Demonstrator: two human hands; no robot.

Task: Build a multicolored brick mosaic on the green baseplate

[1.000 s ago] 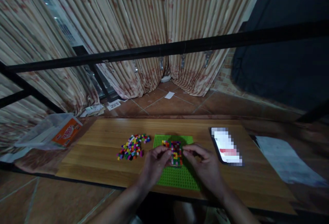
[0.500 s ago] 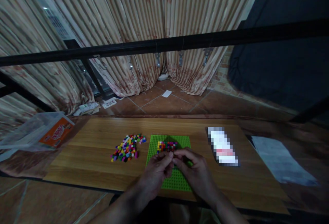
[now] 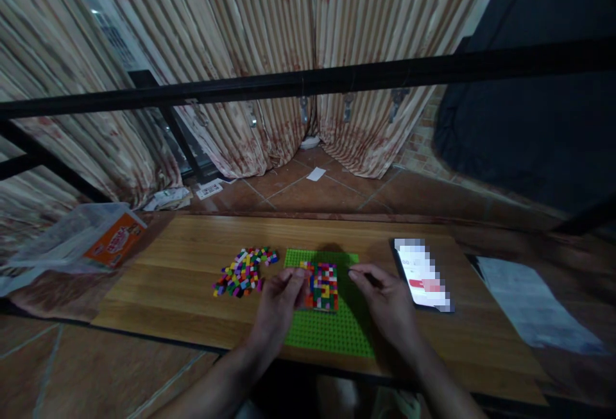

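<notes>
A green studded baseplate (image 3: 332, 332) lies on the wooden table (image 3: 183, 290) in front of me. A patch of small multicoloured bricks (image 3: 323, 285) is built on its far half. My left hand (image 3: 279, 307) rests at the patch's left edge, fingers curled against the bricks. My right hand (image 3: 387, 307) sits to the right of the patch, fingers loosely bent and apart from it; nothing shows in them. A loose pile of coloured bricks (image 3: 243, 271) lies on the table to the left of the plate.
A phone (image 3: 422, 274) with a lit screen lies right of the plate. A clear bag with an orange box (image 3: 113, 242) sits at the table's far left. A sheet of paper (image 3: 529, 307) lies at the right. A black metal bar (image 3: 308, 82) crosses above.
Half a second ago both hands met pinched together over the plate in front of the brick patch. Now they have parted: left to the patch's left edge, right off to its right side.
</notes>
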